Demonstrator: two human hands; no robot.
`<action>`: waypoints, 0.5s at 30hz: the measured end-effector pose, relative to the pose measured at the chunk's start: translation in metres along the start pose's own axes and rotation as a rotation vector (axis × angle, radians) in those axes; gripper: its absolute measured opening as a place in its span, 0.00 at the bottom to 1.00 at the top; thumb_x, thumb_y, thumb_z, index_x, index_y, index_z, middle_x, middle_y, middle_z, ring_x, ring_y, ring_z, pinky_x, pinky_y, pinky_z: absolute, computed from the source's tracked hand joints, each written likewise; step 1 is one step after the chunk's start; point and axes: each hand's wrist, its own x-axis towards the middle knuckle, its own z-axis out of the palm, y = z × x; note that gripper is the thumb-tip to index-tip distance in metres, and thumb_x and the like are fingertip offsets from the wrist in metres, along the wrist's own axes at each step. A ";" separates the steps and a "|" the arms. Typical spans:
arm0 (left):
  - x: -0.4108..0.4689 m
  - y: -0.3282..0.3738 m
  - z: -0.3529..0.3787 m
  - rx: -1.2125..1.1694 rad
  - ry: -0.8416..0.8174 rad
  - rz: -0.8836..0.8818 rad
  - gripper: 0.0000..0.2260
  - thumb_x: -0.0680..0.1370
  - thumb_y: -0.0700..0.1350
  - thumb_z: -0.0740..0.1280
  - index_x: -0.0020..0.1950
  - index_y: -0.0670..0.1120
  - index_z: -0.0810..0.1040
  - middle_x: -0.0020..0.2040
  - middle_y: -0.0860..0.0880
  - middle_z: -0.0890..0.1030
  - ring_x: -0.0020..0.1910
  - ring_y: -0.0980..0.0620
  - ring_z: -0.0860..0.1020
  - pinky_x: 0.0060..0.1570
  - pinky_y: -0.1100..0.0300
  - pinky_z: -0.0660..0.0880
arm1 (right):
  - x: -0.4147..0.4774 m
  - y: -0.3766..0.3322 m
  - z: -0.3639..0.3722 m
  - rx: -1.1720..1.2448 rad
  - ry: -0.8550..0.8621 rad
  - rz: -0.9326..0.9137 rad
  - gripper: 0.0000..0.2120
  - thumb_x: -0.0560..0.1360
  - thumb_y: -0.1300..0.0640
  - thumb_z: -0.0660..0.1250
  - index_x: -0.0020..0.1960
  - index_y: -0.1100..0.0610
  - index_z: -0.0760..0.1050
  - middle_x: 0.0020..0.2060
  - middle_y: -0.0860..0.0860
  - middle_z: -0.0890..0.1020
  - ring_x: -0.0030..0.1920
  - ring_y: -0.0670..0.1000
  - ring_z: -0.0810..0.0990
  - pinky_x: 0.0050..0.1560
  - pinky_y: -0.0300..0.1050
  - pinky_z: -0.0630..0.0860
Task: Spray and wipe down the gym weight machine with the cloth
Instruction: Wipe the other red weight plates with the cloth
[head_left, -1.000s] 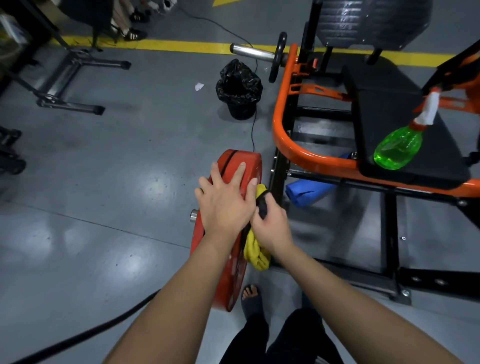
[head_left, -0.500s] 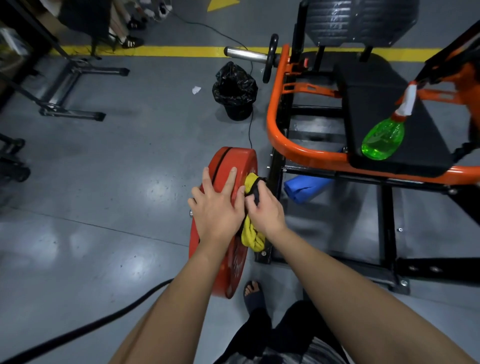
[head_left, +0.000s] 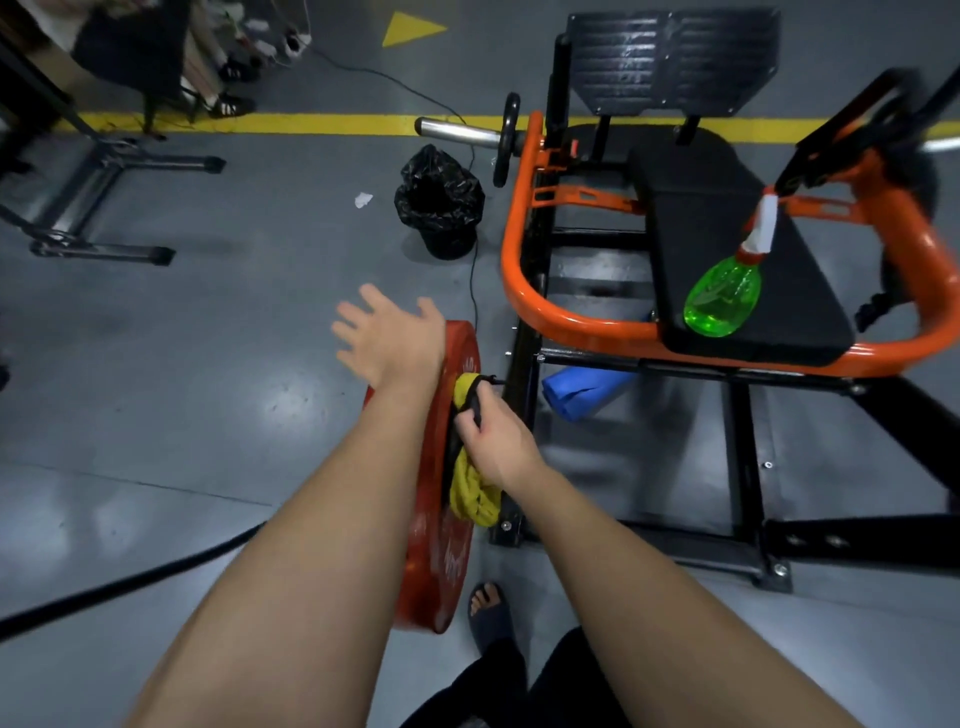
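yellow cloth (head_left: 474, 496) sits pressed against the inner face of the red weight plate (head_left: 434, 551), which stands on edge beside the machine's orange frame (head_left: 519, 280). we grip the cloth in our right hand (head_left: 496, 439), fingers curled round it. our left hand (head_left: 387, 332) hovers near the plate's top edge, fingers spread and holding nothing. the green spray bottle (head_left: 722, 301) rests on the black seat pad (head_left: 727, 228).

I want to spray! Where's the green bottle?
In the head view, the green spray bottle rests on the black seat on the right, inside the orange frame.
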 end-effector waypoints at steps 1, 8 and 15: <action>0.009 0.007 0.006 -0.007 -0.059 -0.047 0.30 0.80 0.61 0.60 0.76 0.45 0.64 0.72 0.40 0.66 0.72 0.38 0.64 0.66 0.42 0.66 | 0.001 0.001 0.000 -0.001 0.001 -0.009 0.08 0.81 0.54 0.58 0.49 0.57 0.63 0.39 0.52 0.71 0.42 0.57 0.74 0.43 0.54 0.68; 0.028 0.004 0.021 0.333 -0.446 0.133 0.40 0.77 0.75 0.50 0.80 0.50 0.62 0.74 0.37 0.70 0.72 0.36 0.70 0.64 0.45 0.71 | 0.007 0.004 0.005 -0.026 0.065 0.043 0.06 0.81 0.54 0.59 0.50 0.56 0.65 0.41 0.53 0.73 0.43 0.59 0.75 0.45 0.57 0.71; 0.015 -0.017 0.002 0.275 -0.455 0.297 0.35 0.76 0.72 0.56 0.80 0.59 0.62 0.72 0.38 0.69 0.68 0.36 0.73 0.66 0.49 0.70 | -0.010 0.006 0.022 -0.148 0.190 -0.071 0.04 0.79 0.61 0.62 0.51 0.61 0.69 0.41 0.54 0.70 0.44 0.61 0.75 0.42 0.50 0.64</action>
